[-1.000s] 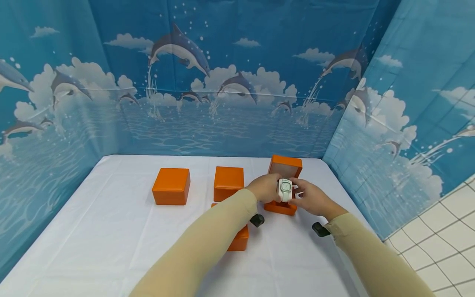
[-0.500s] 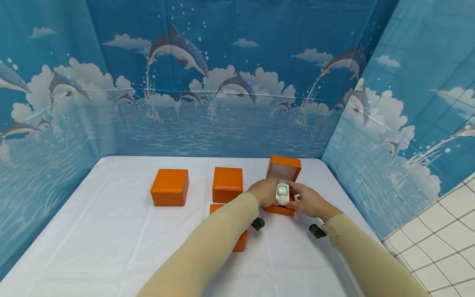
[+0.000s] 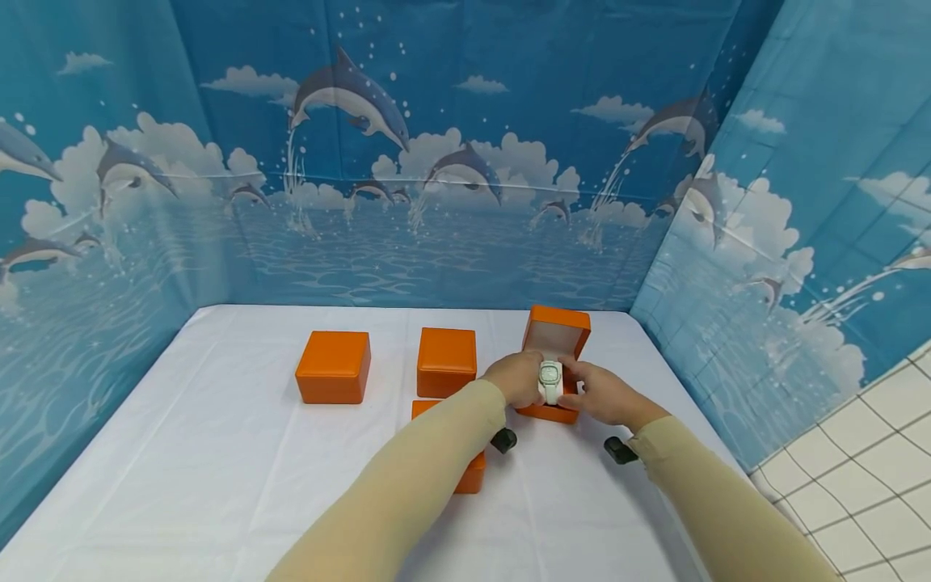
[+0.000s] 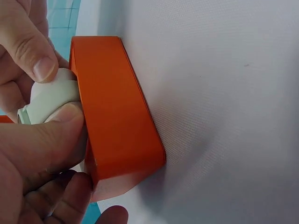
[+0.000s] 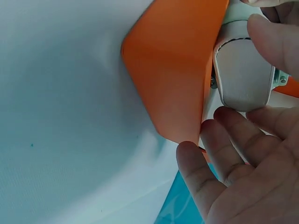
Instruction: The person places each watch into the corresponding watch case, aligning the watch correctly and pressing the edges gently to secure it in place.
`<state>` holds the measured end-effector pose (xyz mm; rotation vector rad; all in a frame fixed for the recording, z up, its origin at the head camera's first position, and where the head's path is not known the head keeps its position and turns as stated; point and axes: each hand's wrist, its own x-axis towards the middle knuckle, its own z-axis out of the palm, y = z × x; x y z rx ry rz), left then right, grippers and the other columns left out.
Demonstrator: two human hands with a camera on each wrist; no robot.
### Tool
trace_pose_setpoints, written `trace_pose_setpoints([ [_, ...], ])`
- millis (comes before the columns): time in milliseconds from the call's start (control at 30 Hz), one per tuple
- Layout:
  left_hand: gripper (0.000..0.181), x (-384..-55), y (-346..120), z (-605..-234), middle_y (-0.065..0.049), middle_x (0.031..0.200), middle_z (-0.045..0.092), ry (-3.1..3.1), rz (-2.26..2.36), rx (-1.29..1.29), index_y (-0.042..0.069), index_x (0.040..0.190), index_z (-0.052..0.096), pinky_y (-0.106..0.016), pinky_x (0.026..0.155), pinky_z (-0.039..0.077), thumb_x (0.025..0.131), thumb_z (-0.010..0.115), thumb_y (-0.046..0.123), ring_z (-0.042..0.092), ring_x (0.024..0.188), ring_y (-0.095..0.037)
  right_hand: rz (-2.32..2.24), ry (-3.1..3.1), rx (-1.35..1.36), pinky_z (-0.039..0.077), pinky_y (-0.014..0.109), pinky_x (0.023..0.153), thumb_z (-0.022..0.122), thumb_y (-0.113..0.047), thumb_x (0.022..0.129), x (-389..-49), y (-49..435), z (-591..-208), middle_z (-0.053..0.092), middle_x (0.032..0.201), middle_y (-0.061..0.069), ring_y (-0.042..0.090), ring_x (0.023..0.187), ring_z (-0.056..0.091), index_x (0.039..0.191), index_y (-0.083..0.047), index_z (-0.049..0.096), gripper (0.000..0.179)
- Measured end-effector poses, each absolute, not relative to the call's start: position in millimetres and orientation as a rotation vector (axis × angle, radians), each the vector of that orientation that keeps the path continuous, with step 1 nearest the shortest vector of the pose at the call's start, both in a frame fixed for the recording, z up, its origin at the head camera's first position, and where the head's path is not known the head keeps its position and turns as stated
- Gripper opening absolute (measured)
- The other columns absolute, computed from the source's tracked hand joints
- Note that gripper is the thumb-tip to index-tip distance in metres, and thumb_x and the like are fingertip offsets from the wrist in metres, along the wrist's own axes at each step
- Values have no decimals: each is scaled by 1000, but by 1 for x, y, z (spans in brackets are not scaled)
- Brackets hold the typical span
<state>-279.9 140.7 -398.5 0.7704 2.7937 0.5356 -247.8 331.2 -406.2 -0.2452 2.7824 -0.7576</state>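
A white wristwatch [image 3: 550, 383] wrapped round a pale cushion [image 5: 245, 72] sits low in an orange box [image 3: 547, 414], whose lid [image 3: 558, 326] stands raised behind it. My left hand [image 3: 515, 378] holds the watch from the left, thumb pressed on its strap in the left wrist view. From the right, my right hand [image 3: 605, 393] holds the watch and cushion between thumb and fingers. Its fingertips [image 5: 226, 112] meet the cushion's end, while other fingers spread beside the box wall. Part of the box's inside is hidden by the hands.
Closed orange boxes stand on the white tablecloth [image 3: 218, 453]: one at the left [image 3: 333, 368], another in the middle [image 3: 447, 362]. More orange box surface [image 3: 471, 475] shows from under my left sleeve. A dolphin-print curtain [image 3: 436, 242] encloses the back and sides.
Both hands have lowered the watch and its cushion into the open box, shifting slightly left. Over the last half second they barely move. The closed boxes have stayed put.
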Motion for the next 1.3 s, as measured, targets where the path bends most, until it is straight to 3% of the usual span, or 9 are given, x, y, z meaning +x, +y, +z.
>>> trace_pose_setpoints([
  [200, 42, -281, 140, -399, 7, 94, 66, 2792, 492, 784, 15, 121, 63, -26, 79, 53, 88, 87, 28, 61, 83, -14, -703, 2812, -280, 49, 57, 112, 79, -27, 96, -248, 329, -407, 63, 140, 20, 34, 121, 59, 158, 0, 41, 77],
  [533, 40, -284, 138, -401, 7, 93, 66, 2759, 500, 810, 15, 122, 65, -25, 80, 52, 90, 86, 29, 60, 83, -13, -676, 2838, -348, 46, 58, 116, 80, -28, 95, -248, 331, -413, 56, 147, 20, 36, 128, 55, 152, -1, 49, 70],
  [700, 48, -279, 138, -398, 5, 104, 69, 2745, 495, 773, 15, 133, 63, -27, 87, 54, 92, 84, 30, 61, 88, -13, -662, 2844, -337, 44, 60, 117, 80, -29, 96, -245, 329, -411, 49, 152, 26, 40, 134, 50, 154, 1, 47, 73],
  [933, 62, -275, 140, -396, -2, 138, 62, 2761, 400, 761, 15, 148, 57, -28, 98, 53, 94, 81, 33, 60, 102, -16, -654, 2820, -326, 41, 61, 119, 76, -30, 98, -242, 330, -410, 41, 160, 26, 42, 139, 43, 159, 0, 42, 76],
  [1300, 62, -271, 139, -394, -2, 140, 59, 2740, 410, 735, 18, 150, 57, -29, 99, 53, 95, 80, 33, 57, 107, -19, -646, 2823, -346, 39, 62, 120, 70, -30, 101, -244, 333, -416, 39, 161, 25, 44, 143, 40, 160, 1, 40, 73],
])
